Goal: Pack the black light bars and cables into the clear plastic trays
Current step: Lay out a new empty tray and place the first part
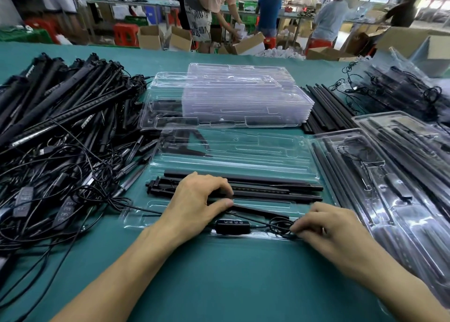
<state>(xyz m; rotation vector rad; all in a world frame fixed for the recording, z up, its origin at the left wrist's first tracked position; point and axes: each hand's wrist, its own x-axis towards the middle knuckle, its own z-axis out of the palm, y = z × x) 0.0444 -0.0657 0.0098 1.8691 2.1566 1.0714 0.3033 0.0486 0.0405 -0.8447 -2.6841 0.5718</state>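
Note:
An open clear plastic tray [233, 151] lies in front of me on the green table. Black light bars [275, 189] lie side by side in its near half. My left hand [197, 202] rests on these bars with curled fingers, the thumb pressing a lower black bar [258, 211]. A black inline controller [232, 226] lies in the front channel of the tray. Its thin cable is coiled to the right, and my right hand [323, 226] pinches that cable coil [282, 225] at the tray's front right.
A large heap of black bars and tangled cables [60, 132] fills the left side. A stack of clear trays [233, 97] stands behind. Loose black rods [326, 112] and packed trays [389, 170] lie right. Cardboard boxes and several people stand beyond the table.

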